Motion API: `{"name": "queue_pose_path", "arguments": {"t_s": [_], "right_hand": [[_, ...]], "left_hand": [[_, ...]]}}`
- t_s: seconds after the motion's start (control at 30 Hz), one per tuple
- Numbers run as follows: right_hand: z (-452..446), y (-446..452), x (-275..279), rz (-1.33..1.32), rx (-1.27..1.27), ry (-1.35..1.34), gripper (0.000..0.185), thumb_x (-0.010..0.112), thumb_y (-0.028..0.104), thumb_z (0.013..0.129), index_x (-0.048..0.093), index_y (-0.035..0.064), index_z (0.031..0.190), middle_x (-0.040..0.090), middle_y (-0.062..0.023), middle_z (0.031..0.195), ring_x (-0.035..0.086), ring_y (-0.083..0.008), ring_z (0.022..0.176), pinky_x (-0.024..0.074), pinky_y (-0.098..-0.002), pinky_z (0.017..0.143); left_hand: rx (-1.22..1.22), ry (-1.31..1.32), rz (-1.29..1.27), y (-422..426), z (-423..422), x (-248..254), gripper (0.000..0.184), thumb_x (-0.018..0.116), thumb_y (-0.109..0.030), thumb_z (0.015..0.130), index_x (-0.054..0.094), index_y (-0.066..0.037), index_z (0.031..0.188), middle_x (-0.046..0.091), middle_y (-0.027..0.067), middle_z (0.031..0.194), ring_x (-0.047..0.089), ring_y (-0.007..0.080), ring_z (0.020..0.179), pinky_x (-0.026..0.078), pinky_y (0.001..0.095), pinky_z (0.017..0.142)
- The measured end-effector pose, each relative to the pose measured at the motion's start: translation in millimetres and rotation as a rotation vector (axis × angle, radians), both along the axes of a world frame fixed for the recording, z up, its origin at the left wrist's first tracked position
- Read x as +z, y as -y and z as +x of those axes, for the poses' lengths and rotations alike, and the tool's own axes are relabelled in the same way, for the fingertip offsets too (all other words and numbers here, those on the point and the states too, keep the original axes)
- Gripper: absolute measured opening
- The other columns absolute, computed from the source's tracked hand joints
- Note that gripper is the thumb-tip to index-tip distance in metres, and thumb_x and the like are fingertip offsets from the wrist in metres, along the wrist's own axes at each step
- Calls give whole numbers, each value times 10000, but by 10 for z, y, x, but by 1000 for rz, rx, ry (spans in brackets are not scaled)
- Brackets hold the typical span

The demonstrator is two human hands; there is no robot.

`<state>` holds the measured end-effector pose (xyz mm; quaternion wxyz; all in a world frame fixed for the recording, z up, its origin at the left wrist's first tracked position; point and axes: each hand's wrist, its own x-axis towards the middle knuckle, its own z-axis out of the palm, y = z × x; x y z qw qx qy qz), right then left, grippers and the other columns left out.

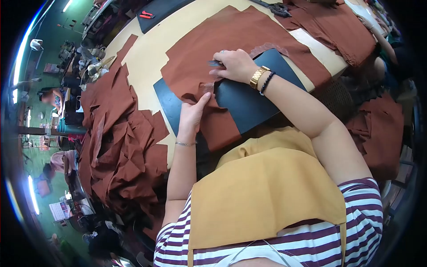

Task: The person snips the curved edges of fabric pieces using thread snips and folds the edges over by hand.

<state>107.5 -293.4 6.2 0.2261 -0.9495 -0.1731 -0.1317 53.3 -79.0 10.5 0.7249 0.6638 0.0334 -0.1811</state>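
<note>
A large brown cloth piece [222,35] lies over the pale table [147,58] and a dark blue board [249,98]. My left hand [194,113] pinches a bunched fold of this cloth, thumb on top, beside a small clear, shiny patch. Just up and to the right, my right hand [235,66] has its fingers closed round a small greyish tool [215,63], whose kind I cannot make out. It is held close above the cloth. A strip of the cloth hangs over the board's near edge.
Crumpled brown cloth [129,151] is heaped at the left. More brown cloth [338,31] lies at the upper right, near another person's arm [378,33]. Red clippers [146,15] rest on a dark board at the top. Dark scissors [279,10] lie nearby.
</note>
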Motion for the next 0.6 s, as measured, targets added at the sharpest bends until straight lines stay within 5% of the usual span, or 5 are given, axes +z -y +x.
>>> {"name": "queue_pose_path", "arguments": {"t_s": [0.2, 0.27, 0.47, 0.5, 0.6], "right_hand": [[94, 7, -115, -55, -65, -89, 537, 632, 625, 790, 598, 142, 1020, 679, -84, 942, 665, -272, 906, 465, -421, 767], [118, 7, -147, -32, -51, -50, 532, 626, 619, 802, 603, 141, 1034, 682, -79, 949, 666, -274, 906, 464, -422, 765], [-55, 149, -54, 199, 47, -28, 266, 661, 309, 844, 633, 110, 1018, 669, -76, 927, 650, -292, 882, 493, -409, 752], [-135, 166, -44, 252, 70, 44, 222, 671, 192, 814, 642, 106, 1017, 661, -76, 934, 645, -292, 870, 499, -401, 749], [-296, 154, -42, 217, 98, -30, 252, 691, 202, 810, 647, 118, 1043, 660, -70, 964, 648, -289, 868, 498, -406, 755]], "left_hand": [[-77, 363, 204, -225, -79, -20, 412, 726, -105, 837, 556, 69, 1169, 670, 96, 1050, 637, 191, 959, 496, 324, 853], [-96, 395, 370, -282, -73, -9, 617, 757, -137, 810, 441, 77, 1295, 555, 161, 1264, 540, 236, 1156, 418, 347, 991], [343, 935, 819, -423, -83, 40, 856, 786, -247, 798, 296, 34, 1440, 419, 201, 1427, 350, 329, 1361, 266, 416, 1134], [244, 1005, 956, -467, -52, 112, 852, 773, -264, 810, 284, -4, 1457, 390, 185, 1455, 341, 342, 1368, 261, 429, 1136], [-69, 1216, 1331, -456, 226, 289, 833, 725, -314, 852, 242, -141, 1508, 278, 138, 1543, 294, 366, 1400, 226, 447, 1156]]}}
